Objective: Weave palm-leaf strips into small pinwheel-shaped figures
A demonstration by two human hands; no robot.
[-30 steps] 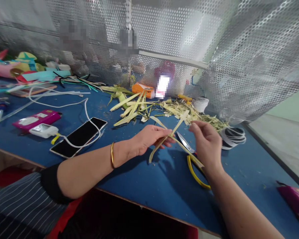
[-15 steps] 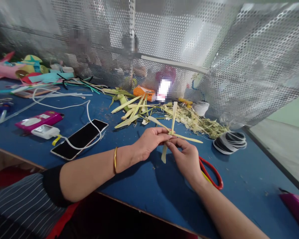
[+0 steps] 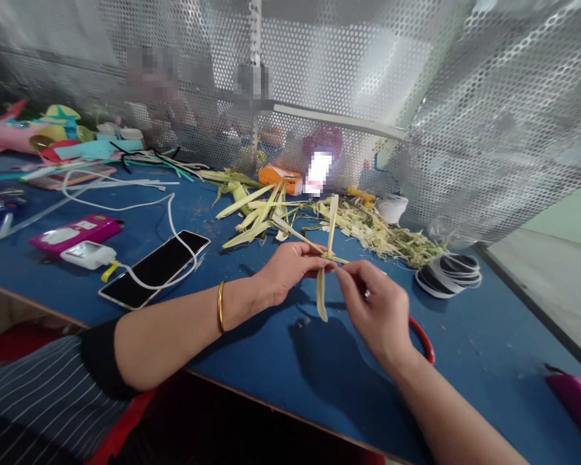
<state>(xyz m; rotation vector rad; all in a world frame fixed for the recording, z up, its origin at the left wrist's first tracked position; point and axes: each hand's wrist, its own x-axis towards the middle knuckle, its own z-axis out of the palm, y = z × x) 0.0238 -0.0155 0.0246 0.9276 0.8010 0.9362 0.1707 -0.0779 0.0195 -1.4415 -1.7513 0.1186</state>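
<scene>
My left hand (image 3: 288,272) pinches the crossing of several pale corn husk strips (image 3: 332,223) folded into a cross. One strip stands up, one slants to the upper left, one hangs down and one points right. Thumb and forefinger of my right hand (image 3: 377,310) are pressed together at the cross's right side, just right of the left fingertips. They seem to grip the right-hand strip, most of which they hide. Beneath the right wrist lies a red-handled tool (image 3: 423,341), mostly covered.
Loose corn husks (image 3: 252,216) and a heap of shredded husk (image 3: 377,229) lie behind my hands. A roll of black and white cord (image 3: 448,276) is at right. On the left are a phone (image 3: 155,270), a white cable (image 3: 172,216) and a magenta pack (image 3: 75,234). A perforated screen (image 3: 334,77) stands behind.
My right hand has moved right and slightly away from the left fingertips, covering more of the red-handled tool and the right strip. The cross has tilted slightly in my left hand.
</scene>
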